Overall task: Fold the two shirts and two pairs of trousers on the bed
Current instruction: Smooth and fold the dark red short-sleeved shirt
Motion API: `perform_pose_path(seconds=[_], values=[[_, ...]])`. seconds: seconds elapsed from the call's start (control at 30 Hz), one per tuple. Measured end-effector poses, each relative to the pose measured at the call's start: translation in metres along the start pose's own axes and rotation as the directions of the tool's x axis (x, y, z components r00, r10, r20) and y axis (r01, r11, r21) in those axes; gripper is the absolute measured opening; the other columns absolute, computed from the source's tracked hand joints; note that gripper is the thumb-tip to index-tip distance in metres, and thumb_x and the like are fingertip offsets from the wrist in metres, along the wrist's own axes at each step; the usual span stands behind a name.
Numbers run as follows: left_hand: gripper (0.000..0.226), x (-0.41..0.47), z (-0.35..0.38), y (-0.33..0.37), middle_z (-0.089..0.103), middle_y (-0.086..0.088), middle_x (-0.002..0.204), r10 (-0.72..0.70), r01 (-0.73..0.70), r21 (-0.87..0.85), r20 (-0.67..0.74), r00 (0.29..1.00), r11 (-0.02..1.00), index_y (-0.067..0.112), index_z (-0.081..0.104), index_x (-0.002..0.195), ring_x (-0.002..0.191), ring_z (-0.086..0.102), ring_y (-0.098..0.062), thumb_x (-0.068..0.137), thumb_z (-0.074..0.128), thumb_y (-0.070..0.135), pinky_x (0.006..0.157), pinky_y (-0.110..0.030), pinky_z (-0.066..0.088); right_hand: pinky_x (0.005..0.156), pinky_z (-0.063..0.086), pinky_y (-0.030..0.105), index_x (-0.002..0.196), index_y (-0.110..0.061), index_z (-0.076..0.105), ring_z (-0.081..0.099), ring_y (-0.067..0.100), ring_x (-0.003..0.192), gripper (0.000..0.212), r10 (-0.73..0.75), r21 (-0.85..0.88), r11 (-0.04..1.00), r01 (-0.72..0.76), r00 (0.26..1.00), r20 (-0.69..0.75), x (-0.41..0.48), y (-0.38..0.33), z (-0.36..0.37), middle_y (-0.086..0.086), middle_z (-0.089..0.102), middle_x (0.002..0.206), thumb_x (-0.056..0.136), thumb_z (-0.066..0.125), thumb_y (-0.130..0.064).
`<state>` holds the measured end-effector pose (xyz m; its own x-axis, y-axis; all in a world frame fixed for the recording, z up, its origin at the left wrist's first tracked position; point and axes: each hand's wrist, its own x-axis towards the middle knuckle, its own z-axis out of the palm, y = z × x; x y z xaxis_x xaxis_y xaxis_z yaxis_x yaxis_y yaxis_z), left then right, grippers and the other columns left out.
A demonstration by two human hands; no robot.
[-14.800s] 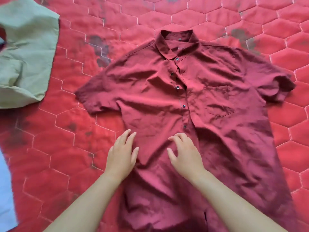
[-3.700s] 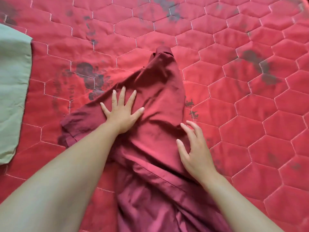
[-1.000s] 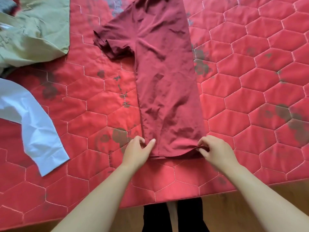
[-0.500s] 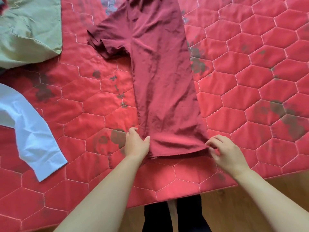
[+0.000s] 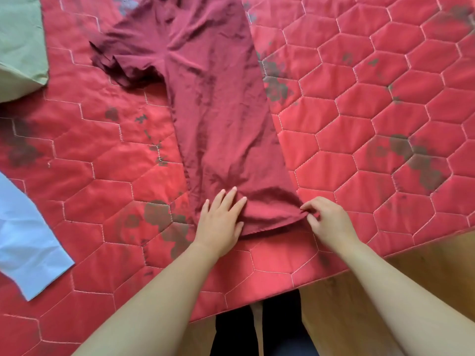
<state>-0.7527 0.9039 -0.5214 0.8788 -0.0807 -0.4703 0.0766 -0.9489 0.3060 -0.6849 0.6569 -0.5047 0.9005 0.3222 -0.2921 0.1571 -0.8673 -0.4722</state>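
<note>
Maroon shirt (image 5: 218, 111), a crinkled narrow strip: spread left grip (image 5: 221, 222) presses its hem flat, right grip (image 5: 326, 222) pinches the corner.

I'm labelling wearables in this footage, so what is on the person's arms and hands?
Nothing worn shows. The left hand and right hand are bare, with no gloves, rings or visible nail polish. The left forearm and right forearm are uncovered as far as the picture's bottom edge: no sleeves, watch, bracelet or bandage in view.
</note>
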Motion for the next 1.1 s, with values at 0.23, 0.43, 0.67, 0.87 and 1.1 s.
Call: perform_pose_path(seconds=[0.23,0.43,0.67,0.87,1.1], values=[[0.06,-0.017,0.022,-0.01,0.002,0.004,0.158,0.026,-0.024,0.057,-0.037,0.999,0.998,0.039,0.013,0.147,0.145,0.005,-0.019,0.094,0.041,0.041,0.112,-0.048,0.019,0.066,0.036,0.015,0.098,-0.023,0.064,0.052,0.006,0.067,0.029,0.238,0.283,0.947,-0.151,0.923,-0.302,-0.035,-0.002,0.015,-0.017,0.059,0.078,0.079,0.057,-0.003],[0.059,-0.018,0.014,-0.009,0.004,0.005,0.158,0.036,-0.035,0.045,-0.029,0.999,0.998,0.04,0.015,0.146,0.144,0.006,-0.017,0.092,0.039,0.047,0.113,-0.049,0.015,0.064,0.042,0.021,0.103,-0.022,0.061,0.048,0.007,0.067,0.038,0.05,0.111,0.993,-0.034,0.989,-0.141,-0.05,-0.001,0.005,-0.012,0.049,0.079,0.069,0.075,-0.016],[0.062,0.016,-0.012,-0.018,0.008,0.0,0.158,-0.098,0.112,0.067,-0.184,0.978,0.991,0.036,0.02,0.146,0.144,0.009,-0.026,0.09,0.045,0.045,0.111,-0.053,0.014,0.09,0.045,0.034,0.113,-0.013,0.061,0.053,0.023,0.105,0.036,-0.085,0.095,0.991,0.09,0.995,-0.048,0.018,-0.045,0.005,0.003,0.054,0.114,0.078,0.066,-0.018],[0.069,0.003,0.002,-0.033,-0.014,-0.001,0.157,-0.158,0.162,0.194,-0.036,0.987,0.968,0.038,-0.007,0.147,0.145,-0.008,-0.023,0.091,0.03,0.055,0.111,-0.057,0.003,0.095,0.043,0.043,0.121,-0.013,0.058,0.045,0.025,0.122,0.04,-0.205,0.0,0.979,0.206,0.978,0.042,0.087,-0.094,0.031,0.006,0.048,0.132,0.082,0.06,-0.021],[0.066,0.085,-0.063,-0.055,-0.005,0.003,0.158,-0.295,0.3,-0.021,-0.249,0.922,0.954,0.037,0.003,0.147,0.144,-0.006,-0.021,0.091,0.034,0.052,0.113,-0.053,0.001,0.102,0.031,0.04,0.13,-0.013,0.051,0.032,0.022,0.134,0.043,-0.281,-0.114,0.953,0.282,0.959,0.026,0.177,-0.126,0.033,0.006,0.038,0.145,0.088,0.052,-0.021]])
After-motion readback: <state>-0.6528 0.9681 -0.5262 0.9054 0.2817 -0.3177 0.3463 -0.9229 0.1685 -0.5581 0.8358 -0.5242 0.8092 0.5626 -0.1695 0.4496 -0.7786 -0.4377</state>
